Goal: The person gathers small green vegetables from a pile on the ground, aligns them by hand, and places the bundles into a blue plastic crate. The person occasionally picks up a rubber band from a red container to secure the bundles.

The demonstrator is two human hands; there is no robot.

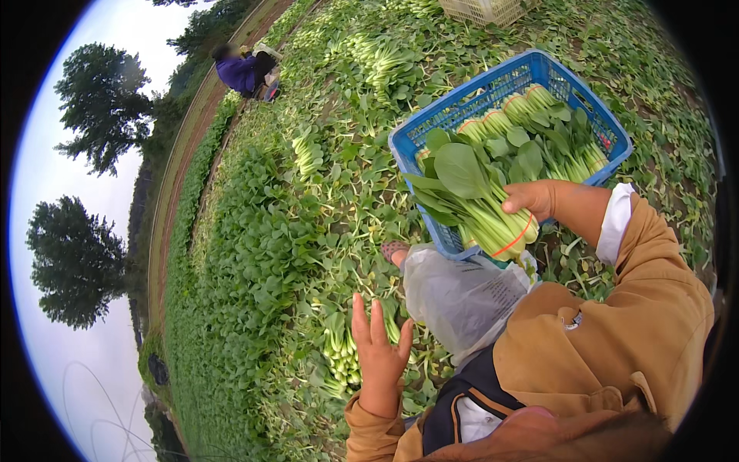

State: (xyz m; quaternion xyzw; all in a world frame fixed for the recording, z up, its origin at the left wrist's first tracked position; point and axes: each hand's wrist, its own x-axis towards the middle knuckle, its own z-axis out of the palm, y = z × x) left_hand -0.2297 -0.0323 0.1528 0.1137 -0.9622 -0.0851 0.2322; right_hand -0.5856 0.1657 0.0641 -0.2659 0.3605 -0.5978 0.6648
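Observation:
My right hand (pixel 532 199) grips a bunch of leafy greens (pixel 491 213) with pale green stalks, tied near the base by a red band. The bunch is tilted over the near side of a blue plastic crate (pixel 462 92), its leaves towards the left. Inside the crate lie several more banded bunches (pixel 519 110). My left hand (pixel 378 341) is raised with its fingers spread and holds nothing. Just beside and beneath it, a pile of loose greens (pixel 342 355) lies on the ground, partly hidden by the hand.
Standing greens (pixel 248 231) grow in a dense bed at the left. Cut greens (pixel 307 153) and loose leaves cover the ground. A cream plastic crate (pixel 491 11) stands at the top. A person (pixel 245 72) crouches far off. A translucent plastic bag (pixel 456 294) covers my leg.

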